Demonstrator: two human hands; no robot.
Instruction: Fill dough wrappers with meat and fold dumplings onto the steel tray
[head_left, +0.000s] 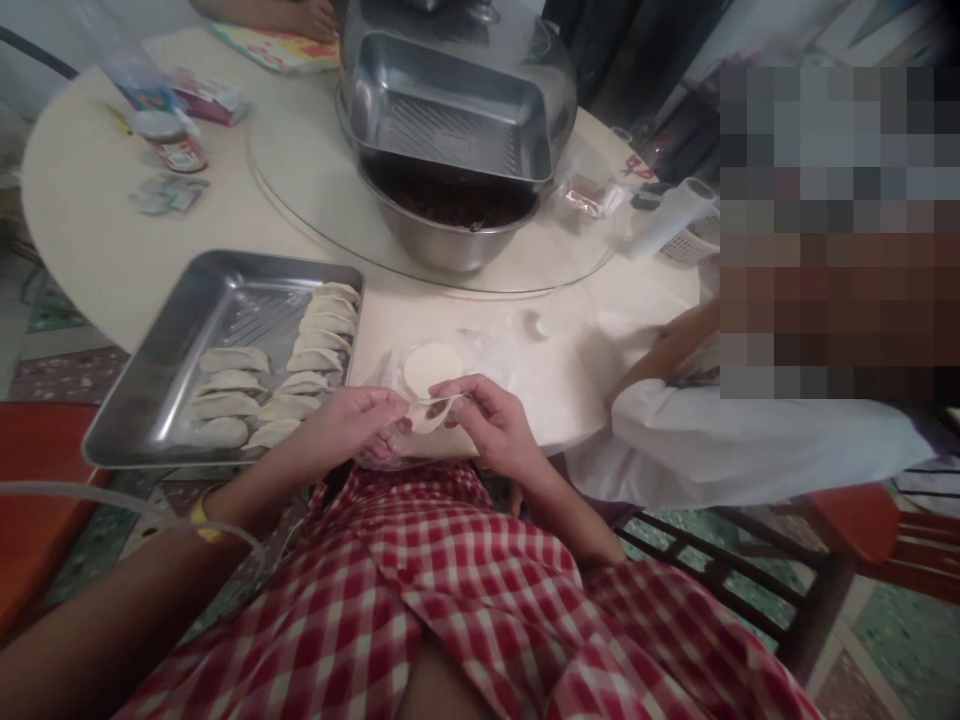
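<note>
My left hand (358, 418) and my right hand (491, 418) meet at the near edge of the round table (90, 240). Both pinch a pale dumpling wrapper (429, 412) between their fingertips; its rim is being folded. Just beyond it lies a stack of round wrappers (431, 367) on a clear plastic sheet. To the left sits a steel tray (187, 330) with several folded dumplings (300, 375) in two rows.
A steel bowl of dark filling (450, 215) stands on the glass turntable (300, 170), with an upturned steel tray (450, 110) over it. Another person in a white sleeve (720, 440) sits at the right. A jar (176, 145) and packets lie at the far left.
</note>
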